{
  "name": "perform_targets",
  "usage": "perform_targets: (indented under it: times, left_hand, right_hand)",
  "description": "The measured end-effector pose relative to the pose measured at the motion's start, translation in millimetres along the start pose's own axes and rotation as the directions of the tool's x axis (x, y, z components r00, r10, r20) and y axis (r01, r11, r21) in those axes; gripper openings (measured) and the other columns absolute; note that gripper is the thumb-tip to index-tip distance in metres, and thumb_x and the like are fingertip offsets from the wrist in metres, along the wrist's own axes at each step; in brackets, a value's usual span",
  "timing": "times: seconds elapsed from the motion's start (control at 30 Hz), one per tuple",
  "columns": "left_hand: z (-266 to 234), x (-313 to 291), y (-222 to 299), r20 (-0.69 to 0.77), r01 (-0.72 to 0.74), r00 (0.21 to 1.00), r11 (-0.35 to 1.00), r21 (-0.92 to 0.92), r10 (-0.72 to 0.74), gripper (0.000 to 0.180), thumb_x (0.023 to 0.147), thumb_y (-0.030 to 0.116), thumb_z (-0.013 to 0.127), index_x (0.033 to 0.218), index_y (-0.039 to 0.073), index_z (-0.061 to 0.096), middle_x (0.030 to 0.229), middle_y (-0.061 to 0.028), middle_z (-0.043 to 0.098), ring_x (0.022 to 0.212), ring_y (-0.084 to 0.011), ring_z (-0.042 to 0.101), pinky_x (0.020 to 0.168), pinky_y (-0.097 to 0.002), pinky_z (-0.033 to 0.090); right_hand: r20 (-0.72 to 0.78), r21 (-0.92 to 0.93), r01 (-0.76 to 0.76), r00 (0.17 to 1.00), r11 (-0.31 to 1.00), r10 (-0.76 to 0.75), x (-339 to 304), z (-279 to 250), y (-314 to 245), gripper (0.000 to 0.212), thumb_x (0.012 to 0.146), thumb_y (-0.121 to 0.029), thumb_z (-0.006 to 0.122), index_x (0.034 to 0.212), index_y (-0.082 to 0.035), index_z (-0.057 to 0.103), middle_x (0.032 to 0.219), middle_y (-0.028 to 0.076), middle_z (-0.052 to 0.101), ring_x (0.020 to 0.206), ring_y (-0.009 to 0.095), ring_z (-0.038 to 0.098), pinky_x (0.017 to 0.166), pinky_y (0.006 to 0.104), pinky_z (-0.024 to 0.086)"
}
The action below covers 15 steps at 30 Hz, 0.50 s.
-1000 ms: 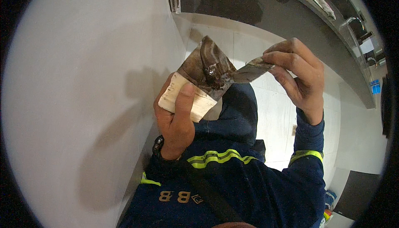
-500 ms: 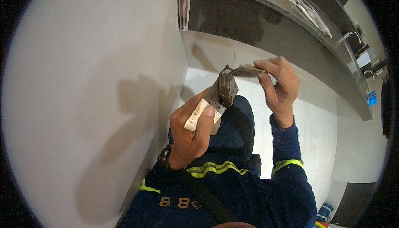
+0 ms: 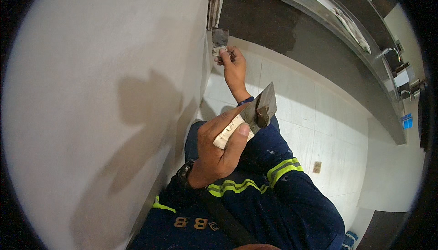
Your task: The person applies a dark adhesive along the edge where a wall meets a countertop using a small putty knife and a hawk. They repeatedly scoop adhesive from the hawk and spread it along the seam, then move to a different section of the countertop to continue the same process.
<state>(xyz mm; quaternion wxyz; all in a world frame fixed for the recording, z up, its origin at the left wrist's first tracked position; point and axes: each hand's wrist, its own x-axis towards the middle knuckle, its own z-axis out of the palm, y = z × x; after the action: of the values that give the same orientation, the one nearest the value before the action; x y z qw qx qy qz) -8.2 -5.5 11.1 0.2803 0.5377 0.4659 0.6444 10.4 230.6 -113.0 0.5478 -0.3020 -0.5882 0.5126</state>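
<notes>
My left hand is closed around the pale handle of a putty knife, held above my lap. A lump of dark brown paste sits on its grey blade. Farther out, my right hand pinches a small flat scraper with a dark, smeared blade. That scraper is up against the lower left corner of the dark counter front panel, beside the wall. Whether its edge touches the panel I cannot tell. A narrow brown strip runs along the panel's end at the wall.
A pale wall rises close on my left. Above the panel runs a countertop with a whitish cloth and a metal faucet. Light floor tiles lie below, with a small drain.
My right hand has moved with the scraper from beside the left hand's putty knife, forward and left to the panel corner. The paste lump on the putty knife looks smaller, and more blade shows.
</notes>
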Motion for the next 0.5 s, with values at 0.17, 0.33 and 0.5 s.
perform_targets:
  times: [0.17, 0.33, 0.5]
  left_hand:
    - [3, -2, -8, -0.031, -0.013, 0.999, 1.000, -0.022, 0.013, 0.032, 0.089, 0.011, 0.052, 0.113, -0.009, 0.057, 0.082, -0.0205, 0.065, 0.069, -0.0239, 0.065, 0.061, -0.0319, 0.049]
    - [4, -2, -14, -0.049, -0.049, 0.998, 0.999, -0.022, 0.048, 0.033, 0.088, 0.011, 0.053, 0.114, -0.009, 0.057, 0.078, -0.0192, 0.063, 0.066, -0.0204, 0.063, 0.058, -0.0300, 0.048]
    - [6, -3, -20, -0.075, -0.083, 0.994, 0.995, -0.049, 0.080, 0.034, 0.088, 0.012, 0.053, 0.115, -0.009, 0.057, 0.069, -0.0132, 0.061, 0.058, -0.0162, 0.059, 0.055, -0.0277, 0.045]
  right_hand:
    - [-0.009, 0.018, 0.000, 1.000, 1.000, 0.000, 6, 11, 15, 0.022, 0.094, -0.018, 0.056, 0.102, 0.003, 0.056, 0.087, 0.010, 0.064, 0.072, 0.016, 0.064, 0.064, 0.0257, 0.051]
    - [-0.010, 0.025, 0.002, 1.000, 1.000, -0.002, 8, 16, 16, 0.022, 0.093, -0.018, 0.057, 0.100, 0.003, 0.056, 0.087, 0.011, 0.065, 0.071, 0.016, 0.065, 0.062, 0.0263, 0.051]
    - [-0.030, -0.019, 0.003, 1.000, 1.000, -0.003, 15, 19, 22, 0.023, 0.092, -0.018, 0.059, 0.098, 0.004, 0.056, 0.081, 0.012, 0.065, 0.068, 0.017, 0.065, 0.059, 0.0266, 0.051]
